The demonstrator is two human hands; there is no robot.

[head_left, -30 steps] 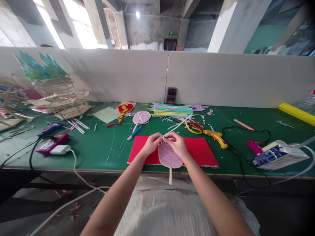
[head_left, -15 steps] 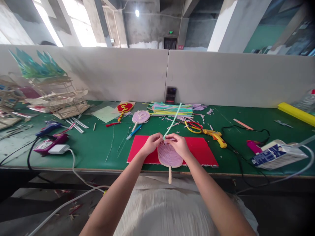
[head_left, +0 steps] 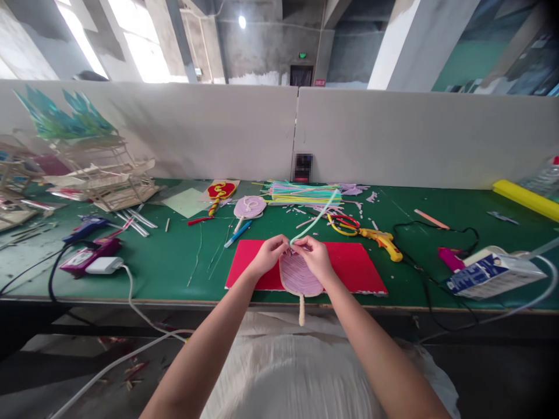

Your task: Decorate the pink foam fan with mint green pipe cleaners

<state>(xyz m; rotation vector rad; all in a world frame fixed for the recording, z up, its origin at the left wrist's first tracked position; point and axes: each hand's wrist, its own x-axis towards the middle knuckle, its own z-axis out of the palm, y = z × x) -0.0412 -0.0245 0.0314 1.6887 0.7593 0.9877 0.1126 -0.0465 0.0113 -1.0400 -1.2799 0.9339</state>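
Note:
A lilac fan-shaped piece [head_left: 302, 280] with a ribbed surface, cream edge and short cream handle lies over a red board [head_left: 353, 266], its handle reaching past the table's front edge. Above its far end, my right hand [head_left: 314, 255] pinches a pale green pipe cleaner [head_left: 315, 221], whose free length curves up and to the right. Fingertips of my left hand [head_left: 271, 255] are pressed together at the pipe cleaner's lower end, close to the right fingertips. The very end of the stem is hidden between the fingers.
Beyond the board lie a bundle of coloured pipe cleaners [head_left: 303, 193], a round lilac fan [head_left: 250, 206], a red fan [head_left: 221, 191] and a blue pen [head_left: 238, 234]. Red-handled scissors [head_left: 345, 223] and a yellow glue gun [head_left: 382, 241] are at right; a milk carton [head_left: 493, 276] stands farther right.
The free length of the pale green pipe cleaner has bent over to the right and lower. Both hands stay almost in place over the lilac fan.

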